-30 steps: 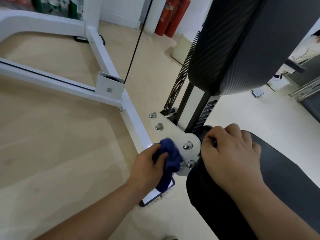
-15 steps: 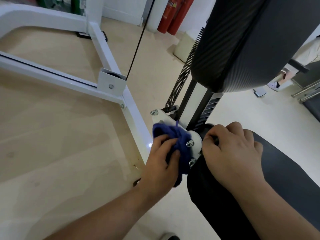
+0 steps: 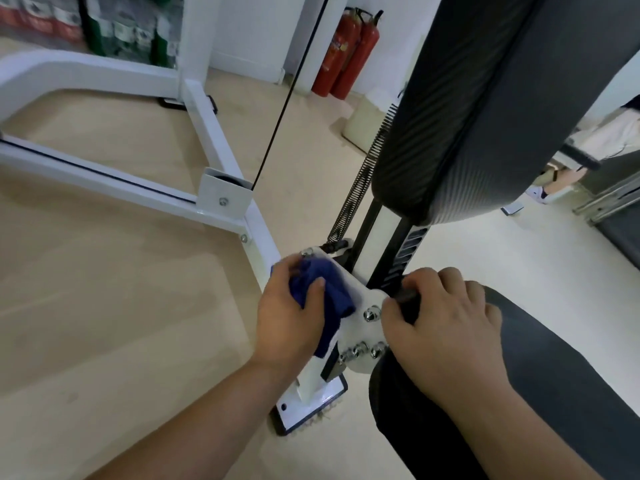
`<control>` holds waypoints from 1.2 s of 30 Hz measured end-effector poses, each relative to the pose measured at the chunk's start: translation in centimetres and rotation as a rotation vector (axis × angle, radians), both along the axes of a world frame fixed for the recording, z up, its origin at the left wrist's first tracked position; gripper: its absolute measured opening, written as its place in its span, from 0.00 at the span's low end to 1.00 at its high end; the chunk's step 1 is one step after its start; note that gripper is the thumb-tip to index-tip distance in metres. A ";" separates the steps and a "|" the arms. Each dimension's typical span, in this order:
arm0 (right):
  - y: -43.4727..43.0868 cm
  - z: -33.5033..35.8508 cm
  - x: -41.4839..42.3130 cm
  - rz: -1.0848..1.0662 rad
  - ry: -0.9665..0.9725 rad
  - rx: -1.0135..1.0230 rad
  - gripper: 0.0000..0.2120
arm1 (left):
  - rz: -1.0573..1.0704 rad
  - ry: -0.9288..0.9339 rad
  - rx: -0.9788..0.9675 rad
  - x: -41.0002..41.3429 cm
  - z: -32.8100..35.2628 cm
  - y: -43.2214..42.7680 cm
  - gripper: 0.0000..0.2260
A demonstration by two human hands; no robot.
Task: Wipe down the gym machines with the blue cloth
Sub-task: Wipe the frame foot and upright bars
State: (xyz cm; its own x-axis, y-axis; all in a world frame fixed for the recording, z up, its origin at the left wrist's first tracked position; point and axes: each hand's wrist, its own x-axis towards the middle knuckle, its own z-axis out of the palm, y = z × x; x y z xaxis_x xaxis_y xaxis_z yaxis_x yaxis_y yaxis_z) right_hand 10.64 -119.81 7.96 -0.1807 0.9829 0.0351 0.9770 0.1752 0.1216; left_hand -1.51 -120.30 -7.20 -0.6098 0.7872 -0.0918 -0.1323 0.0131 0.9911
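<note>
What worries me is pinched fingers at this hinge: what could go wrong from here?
1. The blue cloth in the left hand could snag on the bolts of the white bracket.
2. The right hand grips a black part beside that bracket, near the spring; if the joint shifts, its fingers may be pinched.

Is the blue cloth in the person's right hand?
No, the left hand grips the blue cloth against the white bracket; the right hand grips a black knob.
</note>
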 end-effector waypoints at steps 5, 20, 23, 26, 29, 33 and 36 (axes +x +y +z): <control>1.2 -0.1 -0.2 0.013 0.009 -0.128 0.37 | -0.153 0.377 0.089 0.3 -1.6 1.0 0.22; 1.8 -0.3 -0.1 -0.003 0.062 -0.102 0.34 | -0.081 0.075 -0.147 -1.1 -6.1 1.3 0.04; 1.8 -0.4 0.0 -0.010 0.056 -0.097 0.34 | -0.044 0.253 0.040 -2.0 -3.0 3.0 0.09; 1.8 -0.4 0.0 -0.010 0.059 -0.092 0.33 | -0.094 0.259 0.066 -1.0 -3.8 2.5 0.13; 1.7 -0.5 0.1 -0.011 0.060 -0.088 0.34 | -0.182 0.092 -0.068 1.0 -6.1 1.3 0.10; 1.7 -0.4 0.1 -0.007 0.052 -0.098 0.33 | 0.015 -0.138 -0.113 0.8 -5.3 2.4 0.13; 1.9 -0.7 0.1 -0.009 0.053 -0.096 0.34 | 0.112 -0.209 -0.007 -0.1 -3.5 3.9 0.08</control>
